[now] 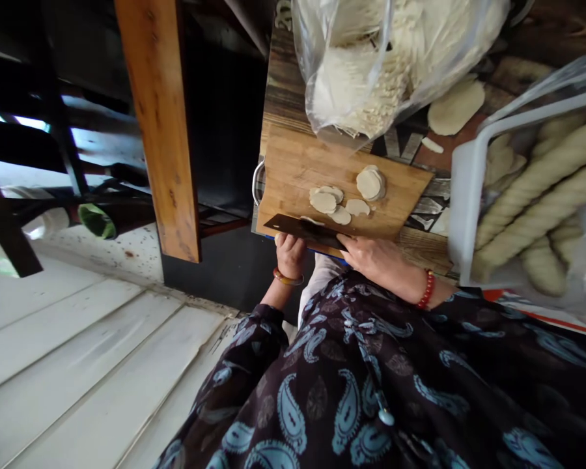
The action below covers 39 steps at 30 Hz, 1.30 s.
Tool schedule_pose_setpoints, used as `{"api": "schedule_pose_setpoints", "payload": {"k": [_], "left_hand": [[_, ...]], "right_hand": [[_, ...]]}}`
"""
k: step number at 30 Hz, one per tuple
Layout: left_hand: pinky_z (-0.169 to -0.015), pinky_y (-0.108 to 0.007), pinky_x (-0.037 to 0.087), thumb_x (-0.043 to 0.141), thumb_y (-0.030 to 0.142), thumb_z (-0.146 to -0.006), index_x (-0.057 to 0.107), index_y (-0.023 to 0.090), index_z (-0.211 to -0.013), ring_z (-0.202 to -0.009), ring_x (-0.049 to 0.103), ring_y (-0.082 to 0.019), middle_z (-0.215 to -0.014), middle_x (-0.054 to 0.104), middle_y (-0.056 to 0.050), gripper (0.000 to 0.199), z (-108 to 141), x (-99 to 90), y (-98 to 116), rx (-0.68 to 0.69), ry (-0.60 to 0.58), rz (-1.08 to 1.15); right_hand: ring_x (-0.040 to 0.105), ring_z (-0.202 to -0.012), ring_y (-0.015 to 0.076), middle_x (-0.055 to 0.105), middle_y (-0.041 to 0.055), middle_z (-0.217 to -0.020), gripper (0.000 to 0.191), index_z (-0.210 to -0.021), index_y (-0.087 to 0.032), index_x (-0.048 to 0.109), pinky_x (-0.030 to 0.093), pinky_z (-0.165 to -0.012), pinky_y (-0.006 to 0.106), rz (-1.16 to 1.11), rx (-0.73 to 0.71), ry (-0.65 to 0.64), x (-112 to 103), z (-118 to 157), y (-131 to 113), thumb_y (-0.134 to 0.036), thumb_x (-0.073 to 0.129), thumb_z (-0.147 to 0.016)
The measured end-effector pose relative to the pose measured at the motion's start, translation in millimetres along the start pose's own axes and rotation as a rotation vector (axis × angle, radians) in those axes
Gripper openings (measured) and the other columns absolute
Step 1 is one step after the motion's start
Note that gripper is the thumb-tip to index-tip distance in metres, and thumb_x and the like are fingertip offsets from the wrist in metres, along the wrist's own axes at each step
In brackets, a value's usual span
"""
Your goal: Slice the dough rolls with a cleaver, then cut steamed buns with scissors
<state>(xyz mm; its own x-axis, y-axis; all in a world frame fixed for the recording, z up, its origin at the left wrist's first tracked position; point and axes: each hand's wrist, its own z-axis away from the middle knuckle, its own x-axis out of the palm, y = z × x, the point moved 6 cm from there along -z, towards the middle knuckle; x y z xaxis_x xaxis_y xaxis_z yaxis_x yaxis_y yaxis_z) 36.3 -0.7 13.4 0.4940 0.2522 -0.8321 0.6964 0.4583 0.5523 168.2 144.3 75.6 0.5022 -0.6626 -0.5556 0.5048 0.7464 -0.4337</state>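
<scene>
Several pale slices (323, 202) lie on the board (400, 189), beyond the knife (305, 232) my right hand (371, 257) clamps. My left hand (290, 253) sits near left; I cannot tell its grip.

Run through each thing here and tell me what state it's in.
Cleaver: gripped by right hand, over cutting board.
Left hand: curled, close to cleaver.
Cutting board: lying flat, partly covered.
Slices: cut, some piled.
Clear bag: bulging with pale strands.
White bin: holding twisted lengths.
</scene>
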Motion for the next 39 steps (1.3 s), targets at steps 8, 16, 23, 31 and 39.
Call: {"api": "schedule_pose_setpoints", "payload": {"k": [8, 16, 23, 31, 39], "left_hand": [[-0.089, -0.04, 0.046, 0.045, 0.021, -0.094, 0.068, 0.022, -0.089, -0.101, 0.06, -0.024, -0.099, 0.068, -0.01, 0.023, -4, -5.1, 8, -0.023, -0.052, -0.1], [-0.096, -0.038, 0.046, 0.055, 0.026, -0.089, 0.064, 0.021, -0.114, -0.107, 0.06, -0.023, -0.114, 0.066, -0.01, 0.027, -19, -23.6, 7, -0.261, -0.013, -0.079], [-0.091, -0.037, 0.047, 0.074, 0.027, -0.071, 0.067, 0.02, -0.084, -0.094, 0.06, -0.023, -0.093, 0.064, -0.006, 0.016, -69, 7.4, -18, -0.498, -0.228, -0.125], [-0.074, -0.028, 0.048, 0.063, 0.016, -0.072, 0.059, 0.019, -0.068, -0.072, 0.057, -0.015, -0.073, 0.063, 0.0, 0.007, -73, 4.2, -17, -0.521, -0.199, 0.022], [-0.071, -0.027, 0.049, 0.065, 0.016, -0.069, 0.066, 0.016, -0.078, -0.071, 0.059, -0.014, -0.075, 0.068, -0.001, 0.009, -87, 3.0, -12, -0.53, -0.236, 0.185]], "right_hand": [[0.072, -0.086, 0.0235, 0.074, 0.0141, -0.111, 0.046, -0.141, -0.016, 0.054, 0.047, -0.065, 0.031, -0.013, -0.066, 0.198, 9, 48, 37, -0.036, 0.04, -0.102], [0.073, -0.086, 0.0238, 0.077, 0.0143, -0.104, 0.041, -0.119, -0.014, 0.068, 0.05, -0.074, 0.032, -0.32, -0.056, 0.602, 4, 92, 68, -0.037, 0.039, -0.101], [0.056, -0.048, 0.0155, 0.06, 0.0029, -0.051, 0.045, -0.063, -0.024, 0.054, 0.042, -0.056, 0.028, -0.611, 0.101, 0.624, -2, 109, 89, -0.047, 0.038, -0.098], [0.051, -0.046, 0.0147, 0.052, -0.0001, -0.047, 0.044, -0.063, -0.025, 0.048, 0.039, -0.054, 0.027, -0.698, 0.148, 0.631, 6, 118, 81, -0.052, 0.037, -0.097], [0.052, -0.046, 0.0149, 0.056, 0.002, -0.048, 0.046, -0.061, -0.025, 0.049, 0.04, -0.056, 0.027, -0.705, 0.158, 0.656, -4, 111, 73, -0.052, 0.037, -0.097]]}}
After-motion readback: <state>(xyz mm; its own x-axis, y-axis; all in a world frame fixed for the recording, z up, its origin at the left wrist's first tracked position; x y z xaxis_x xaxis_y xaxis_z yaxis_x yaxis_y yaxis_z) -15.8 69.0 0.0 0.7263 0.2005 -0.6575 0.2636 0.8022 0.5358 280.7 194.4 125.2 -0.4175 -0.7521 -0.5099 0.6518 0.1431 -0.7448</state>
